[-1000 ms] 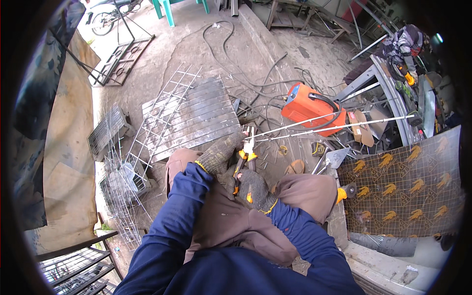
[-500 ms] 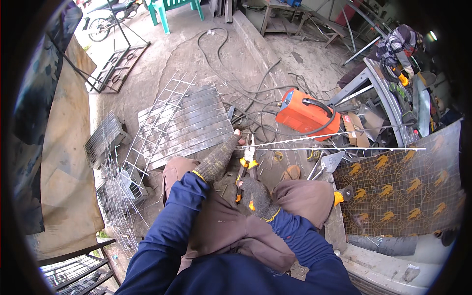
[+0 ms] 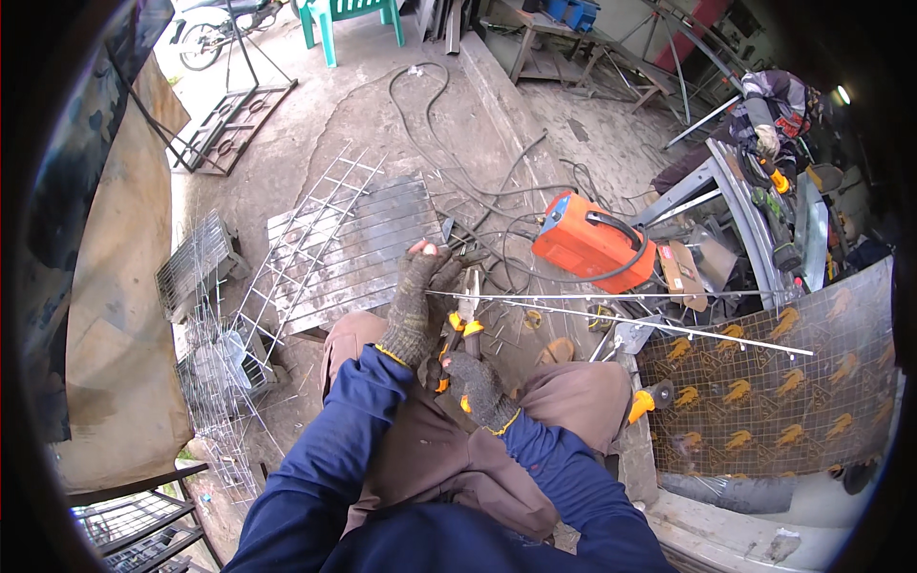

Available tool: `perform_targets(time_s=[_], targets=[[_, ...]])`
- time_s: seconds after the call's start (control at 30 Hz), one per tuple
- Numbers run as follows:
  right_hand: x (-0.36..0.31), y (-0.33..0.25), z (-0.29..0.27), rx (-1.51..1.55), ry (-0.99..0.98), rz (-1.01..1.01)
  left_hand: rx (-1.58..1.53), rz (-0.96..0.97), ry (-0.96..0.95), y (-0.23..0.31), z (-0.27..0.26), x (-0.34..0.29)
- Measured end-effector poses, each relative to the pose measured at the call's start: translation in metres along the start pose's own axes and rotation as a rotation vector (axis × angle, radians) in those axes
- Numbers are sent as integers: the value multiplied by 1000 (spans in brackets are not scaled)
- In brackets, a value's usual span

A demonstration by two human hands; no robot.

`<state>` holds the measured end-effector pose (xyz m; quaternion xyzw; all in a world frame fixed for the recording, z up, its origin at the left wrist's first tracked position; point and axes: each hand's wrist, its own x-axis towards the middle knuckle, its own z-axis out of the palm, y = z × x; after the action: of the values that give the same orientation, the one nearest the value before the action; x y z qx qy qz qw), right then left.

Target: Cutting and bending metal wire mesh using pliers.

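Observation:
My left hand [image 3: 418, 306], in a grey knit glove, is closed on the near ends of two thin metal rods [image 3: 659, 311] that reach out to the right above the ground. Just below it my gloved right hand [image 3: 475, 382] grips a pair of orange-handled pliers [image 3: 464, 323], whose jaws point up at the rods beside my left hand's fingers. Both hands work over my knees in brown trousers.
A flat wire-mesh panel [image 3: 344, 248] lies on the concrete ahead. Wire cages [image 3: 196, 267] stand at the left. An orange welding machine [image 3: 592, 241] with black cables sits right of centre. A patterned sheet [image 3: 764, 392] lies at the right, and a person [image 3: 774, 110] crouches beyond it.
The view has tilted slightly. My hands and the pliers stayed together at the rod ends, and the rods' far ends swung a little lower to the right.

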<state>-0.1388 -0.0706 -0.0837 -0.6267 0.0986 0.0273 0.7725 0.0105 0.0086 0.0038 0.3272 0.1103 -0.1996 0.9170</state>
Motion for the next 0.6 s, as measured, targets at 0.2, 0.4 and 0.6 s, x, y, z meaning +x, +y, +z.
perform_targets(time_s=[0.2, 0.4, 0.6], targets=[[-9, 7, 10, 135, -16, 183, 93, 66, 21, 12, 12, -7], [-23, 0, 19, -333, -133, -359, 300, 77, 82, 15, 4, 0], [-26, -28, 45, 1018, -432, 37, 519, 164, -241, 26, 13, -19]])
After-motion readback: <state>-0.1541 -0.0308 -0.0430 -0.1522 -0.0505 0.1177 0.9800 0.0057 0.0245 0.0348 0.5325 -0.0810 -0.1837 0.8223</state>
